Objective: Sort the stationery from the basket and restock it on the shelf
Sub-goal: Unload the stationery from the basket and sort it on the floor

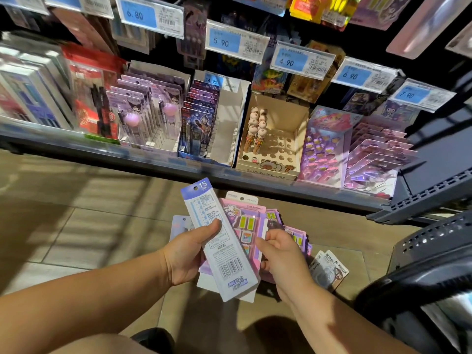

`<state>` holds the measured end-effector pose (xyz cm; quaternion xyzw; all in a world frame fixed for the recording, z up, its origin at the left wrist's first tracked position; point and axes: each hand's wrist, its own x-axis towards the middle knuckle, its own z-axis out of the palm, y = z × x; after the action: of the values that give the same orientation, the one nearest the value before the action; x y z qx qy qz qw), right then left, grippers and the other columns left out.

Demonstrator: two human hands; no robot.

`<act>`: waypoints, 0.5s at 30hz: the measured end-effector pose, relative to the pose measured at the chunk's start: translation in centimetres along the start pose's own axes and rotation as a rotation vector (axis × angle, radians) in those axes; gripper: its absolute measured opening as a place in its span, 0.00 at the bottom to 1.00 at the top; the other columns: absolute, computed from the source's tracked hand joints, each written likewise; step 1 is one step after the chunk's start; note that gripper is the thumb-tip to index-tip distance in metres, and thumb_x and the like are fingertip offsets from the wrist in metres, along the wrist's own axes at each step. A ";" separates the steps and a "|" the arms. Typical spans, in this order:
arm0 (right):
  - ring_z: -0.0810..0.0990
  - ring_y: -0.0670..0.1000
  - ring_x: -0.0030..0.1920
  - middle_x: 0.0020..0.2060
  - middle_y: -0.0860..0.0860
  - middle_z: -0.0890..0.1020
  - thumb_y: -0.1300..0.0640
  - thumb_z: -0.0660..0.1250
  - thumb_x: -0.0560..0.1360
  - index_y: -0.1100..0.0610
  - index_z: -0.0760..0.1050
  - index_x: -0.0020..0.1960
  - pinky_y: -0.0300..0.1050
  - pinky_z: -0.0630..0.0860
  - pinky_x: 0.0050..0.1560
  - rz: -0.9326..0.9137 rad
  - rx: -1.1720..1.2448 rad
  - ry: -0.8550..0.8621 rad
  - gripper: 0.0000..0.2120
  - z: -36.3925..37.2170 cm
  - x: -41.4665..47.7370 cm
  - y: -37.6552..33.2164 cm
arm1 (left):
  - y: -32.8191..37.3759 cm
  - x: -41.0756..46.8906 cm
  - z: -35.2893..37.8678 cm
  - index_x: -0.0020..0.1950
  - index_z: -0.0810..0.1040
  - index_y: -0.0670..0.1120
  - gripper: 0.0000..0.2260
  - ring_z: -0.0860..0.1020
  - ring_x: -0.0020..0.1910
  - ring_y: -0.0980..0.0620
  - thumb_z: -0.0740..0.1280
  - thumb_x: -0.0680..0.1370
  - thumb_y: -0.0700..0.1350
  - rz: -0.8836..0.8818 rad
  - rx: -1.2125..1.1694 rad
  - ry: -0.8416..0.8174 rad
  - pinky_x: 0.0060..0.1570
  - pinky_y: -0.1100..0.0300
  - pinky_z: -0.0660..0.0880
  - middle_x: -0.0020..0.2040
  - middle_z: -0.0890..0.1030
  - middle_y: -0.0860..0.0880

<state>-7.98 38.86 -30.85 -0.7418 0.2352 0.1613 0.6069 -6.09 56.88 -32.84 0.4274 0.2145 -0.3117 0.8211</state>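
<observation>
Hands [184, 254] [283, 259] holding packs [246, 221], ruler pack [204, 213] pointing toward shelf [153, 162]

Both bare forearms extended forward from the lower edge of view and converged at centre, the hands near each other but apart. Left hand [187, 254] turned palm-in, thumb pressed flat across the face of a ruler pack [231, 268], fingers hidden behind it. Right hand [283, 259] showed its back, thumb and curled fingers pinching the edge of fanned pink card packs [246, 222].
</observation>
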 end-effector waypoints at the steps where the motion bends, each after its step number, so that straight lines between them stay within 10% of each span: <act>1: 0.76 0.49 0.36 0.45 0.54 0.83 0.60 0.65 0.78 0.54 0.74 0.48 0.42 0.71 0.35 -0.012 0.007 0.013 0.02 -0.1 0.0 -0.1 | 0.1 0.0 0.2 0.53 0.78 0.44 0.08 0.84 0.45 0.42 0.62 0.80 0.46 -0.001 -0.005 0.005 0.54 0.40 0.76 0.47 0.85 0.41; 10: 0.80 0.55 0.55 0.57 0.52 0.79 0.54 0.68 0.77 0.26 0.70 0.50 0.48 0.77 0.50 -0.086 -0.108 -0.032 0.20 -1.0 1.0 -1.9 | 0.1 -0.2 0.4 0.56 0.78 0.43 0.15 0.84 0.49 0.40 0.66 0.73 0.49 -0.045 -0.012 -0.052 0.55 0.39 0.75 0.51 0.84 0.39; 15: 0.84 0.53 0.51 0.54 0.50 0.82 0.55 0.71 0.75 0.44 0.72 0.59 0.58 0.79 0.55 -0.028 -0.127 -0.083 0.16 -1.9 1.3 -1.9 | 0.0 -0.2 0.1 0.60 0.76 0.42 0.18 0.84 0.50 0.39 0.66 0.72 0.49 -0.109 -0.005 -0.088 0.49 0.43 0.80 0.54 0.83 0.37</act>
<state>-5.95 37.08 -29.61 -0.7747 0.1890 0.1979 0.5700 -6.25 56.88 -32.67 0.3987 0.2022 -0.3740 0.8126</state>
